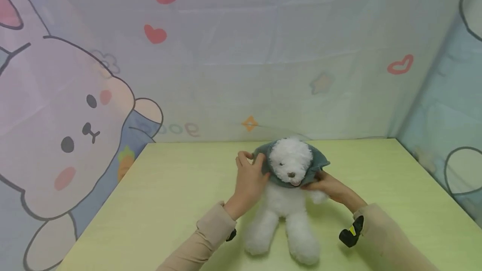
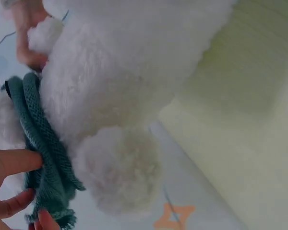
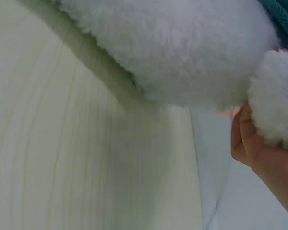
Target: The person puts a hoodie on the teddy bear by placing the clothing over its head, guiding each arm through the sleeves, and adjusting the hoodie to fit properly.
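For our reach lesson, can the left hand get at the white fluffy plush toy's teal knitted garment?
Apparently yes: the left hand pinches the garment, with nothing visible between them.

A flat, pale yellow-green table [image 1: 180,204] with fine wood-grain lines on its surface carries a white, shaggy-furred plush dog [image 1: 284,200]. The toy is about midway between the table's two side edges, its thick, rounded legs [image 1: 303,237] spread slightly apart and pointing towards the near side. Soft grey shadows [image 3: 139,163] fall on the tabletop beside it. How much of its back touches the surface cannot be told.
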`<state>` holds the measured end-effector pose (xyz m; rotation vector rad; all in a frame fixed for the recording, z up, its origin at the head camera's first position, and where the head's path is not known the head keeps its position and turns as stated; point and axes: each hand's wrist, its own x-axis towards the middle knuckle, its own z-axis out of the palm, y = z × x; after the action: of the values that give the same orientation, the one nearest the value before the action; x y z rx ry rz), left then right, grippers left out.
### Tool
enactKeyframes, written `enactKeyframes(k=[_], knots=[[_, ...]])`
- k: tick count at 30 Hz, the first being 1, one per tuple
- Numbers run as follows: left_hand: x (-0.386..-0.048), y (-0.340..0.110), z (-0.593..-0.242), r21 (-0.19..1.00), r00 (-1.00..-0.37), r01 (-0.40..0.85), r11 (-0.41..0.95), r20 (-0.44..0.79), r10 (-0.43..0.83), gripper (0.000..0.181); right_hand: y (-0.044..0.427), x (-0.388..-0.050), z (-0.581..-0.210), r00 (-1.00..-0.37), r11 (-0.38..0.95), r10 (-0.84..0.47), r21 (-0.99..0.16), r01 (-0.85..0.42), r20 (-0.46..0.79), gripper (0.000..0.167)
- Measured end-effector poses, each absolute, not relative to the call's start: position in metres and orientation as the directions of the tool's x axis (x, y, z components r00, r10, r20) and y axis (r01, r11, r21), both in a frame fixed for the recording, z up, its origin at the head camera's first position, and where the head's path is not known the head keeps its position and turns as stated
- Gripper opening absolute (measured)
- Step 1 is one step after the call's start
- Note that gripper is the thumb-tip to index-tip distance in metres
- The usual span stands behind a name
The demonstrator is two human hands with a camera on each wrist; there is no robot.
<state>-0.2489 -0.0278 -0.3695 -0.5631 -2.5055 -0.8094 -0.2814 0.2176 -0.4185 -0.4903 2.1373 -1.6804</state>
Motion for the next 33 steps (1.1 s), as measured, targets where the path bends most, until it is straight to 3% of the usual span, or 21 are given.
enactKeyframes(k=[6, 10, 14, 17, 22, 29, 33], knots=[[-0.236, -0.019, -0.358, 0.462, -0.769, 0.626, 0.628, 0.5, 0.399, 0.035, 0.211, -0.277, -0.414, -0.944, 0.304, -0.325, -0.939, -0.16, 0.055, 0.066], [-0.226, -0.011, -0.35, 0.488, -0.756, 0.654, 0.578, 0.446, 0.479, 0.055, 0.205, -0.275, -0.406, -0.953, 0.378, -0.217, -0.881, -0.283, 0.213, 0.048], [-0.223, -0.005, -0.342, 0.574, -0.77, 0.636, 0.516, 0.435, 0.467, 0.063, 0.201, -0.269, -0.4, -0.943, 0.439, -0.109, -0.836, -0.33, 0.315, 0.047], [-0.224, -0.003, -0.337, 0.672, -0.796, 0.596, 0.44, 0.424, 0.432, 0.065, 0.198, -0.264, -0.398, -0.893, 0.482, -0.043, -0.773, -0.411, 0.448, 0.045], [-0.231, 0.001, -0.334, 0.803, -0.832, 0.511, 0.305, 0.374, 0.409, 0.075, 0.191, -0.258, -0.394, -0.732, 0.555, 0.003, -0.61, -0.566, 0.682, 0.038], [-0.243, 0.006, -0.332, 0.862, -0.844, 0.486, 0.145, 0.419, 0.335, 0.085, 0.178, -0.243, -0.389, -0.665, 0.492, -0.045, -0.563, -0.664, 0.745, 0.056], [-0.245, 0.004, -0.333, 0.902, -0.901, 0.401, 0.159, 0.358, 0.244, 0.085, 0.17, -0.233, -0.396, -0.571, 0.525, -0.1, -0.444, -0.726, 0.815, 0.048]])
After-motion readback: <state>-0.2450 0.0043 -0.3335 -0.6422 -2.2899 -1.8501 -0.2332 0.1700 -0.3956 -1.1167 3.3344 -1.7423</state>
